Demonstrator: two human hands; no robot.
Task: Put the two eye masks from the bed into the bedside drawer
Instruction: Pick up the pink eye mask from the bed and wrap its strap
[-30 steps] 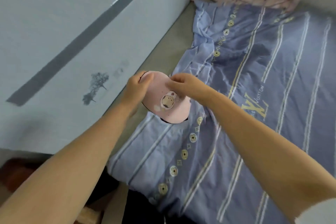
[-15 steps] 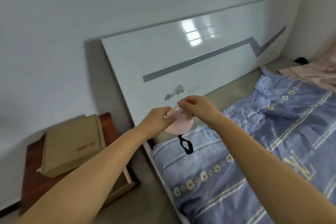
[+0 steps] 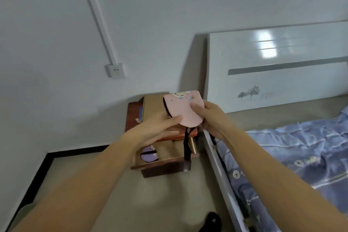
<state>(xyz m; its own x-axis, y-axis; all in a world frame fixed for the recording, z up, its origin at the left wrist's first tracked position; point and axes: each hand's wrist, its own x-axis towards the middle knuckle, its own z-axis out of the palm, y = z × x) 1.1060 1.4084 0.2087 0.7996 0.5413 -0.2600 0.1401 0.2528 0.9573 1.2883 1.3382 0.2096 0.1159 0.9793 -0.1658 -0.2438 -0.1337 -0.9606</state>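
Observation:
A pink eye mask [image 3: 183, 110] with a cartoon print is folded and held up between both hands above the bedside table. My left hand [image 3: 158, 128] grips its lower left edge, my right hand [image 3: 211, 118] its right side. Its black strap [image 3: 186, 145] dangles down over the open drawer [image 3: 165, 164]. A purple eye mask [image 3: 148, 154] lies inside the drawer at its left. The drawer is pulled out from the reddish-brown bedside table [image 3: 131, 117].
A cardboard box [image 3: 152, 105] lies on the bedside table. The white headboard [image 3: 273, 73] and the bed's grey side rail [image 3: 220, 171] stand to the right, with a blue striped sheet [image 3: 301, 152] on the bed. A wall socket [image 3: 115, 70] is at left. A dark shoe [image 3: 211, 221] is on the floor.
The view has swung left from the bed to the bedside table. Both hands have carried the pink mask from over the sheet to above the open drawer, and the mask is now folded.

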